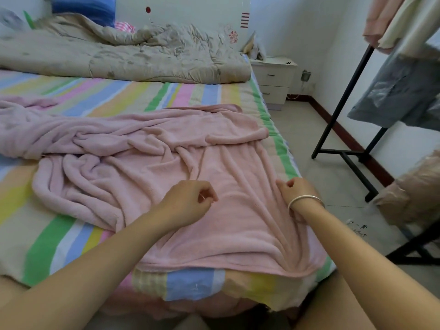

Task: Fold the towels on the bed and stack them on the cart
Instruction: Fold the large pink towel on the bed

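A large pink towel lies rumpled across the near corner of the bed, its lower edge hanging over the bed's foot. A second pink towel lies crumpled further left and behind it, overlapping it. My left hand hovers over the middle of the near towel with its fingers curled in; whether it pinches the cloth is unclear. My right hand, a silver bangle on its wrist, is closed on a fold of the same towel near the bed's right edge. No cart can be picked out with certainty.
The striped bedsheet covers the bed, with a beige quilt bunched at the head. A white nightstand stands by the wall. A black clothes rack with hanging garments stands on the tiled floor at right.
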### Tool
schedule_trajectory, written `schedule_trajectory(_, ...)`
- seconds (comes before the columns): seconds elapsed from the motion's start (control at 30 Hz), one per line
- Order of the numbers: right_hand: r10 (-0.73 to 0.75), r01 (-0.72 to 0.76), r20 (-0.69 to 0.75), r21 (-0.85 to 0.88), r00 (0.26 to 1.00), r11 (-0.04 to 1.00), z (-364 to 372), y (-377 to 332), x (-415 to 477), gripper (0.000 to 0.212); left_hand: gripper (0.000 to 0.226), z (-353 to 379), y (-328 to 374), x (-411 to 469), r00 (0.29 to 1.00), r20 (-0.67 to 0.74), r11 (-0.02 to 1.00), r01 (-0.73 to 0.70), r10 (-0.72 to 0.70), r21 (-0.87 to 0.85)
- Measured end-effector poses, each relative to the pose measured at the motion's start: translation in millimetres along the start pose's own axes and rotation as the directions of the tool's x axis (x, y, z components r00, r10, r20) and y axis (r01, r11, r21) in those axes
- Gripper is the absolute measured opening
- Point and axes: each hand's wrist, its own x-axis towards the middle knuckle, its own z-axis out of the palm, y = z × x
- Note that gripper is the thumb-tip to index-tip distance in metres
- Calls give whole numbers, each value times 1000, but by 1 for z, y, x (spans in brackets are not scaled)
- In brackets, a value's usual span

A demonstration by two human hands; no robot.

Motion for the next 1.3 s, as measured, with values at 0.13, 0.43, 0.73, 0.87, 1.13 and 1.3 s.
schedule_trajectory(0.13,36,-33,-65,51,997,998,-15,32,3,47,23,7,-20,12,981,-191,997,-2,18,82)
schedule_trajectory(0.43,86,-88,35,38,996,995,-18,71,13,31,24,2,-46,33,966,-257,987,78,-40,138)
schedule_trajectory(0.73,-292,276,-134,-127,947,953,-24,-39,65,33,23,-37,-55,119,946,-324,979,92,-28,184)
schedule_trajectory(0.87,-347,324,-151,-158,926,933,-20,-97,110,31,26,-63,-79,175,923,-347,951,243,-165,194)
schedule_trajectory(1.13,-340,339,-8,-83,940,937,10,-175,234,34,35,-75,-147,274,867,-354,835,461,-351,302)
schedule_trajectory(1.3,-214,214,4,-2,977,977,40,-202,299,40,42,-71,-177,322,732,-479,637,670,-484,381)
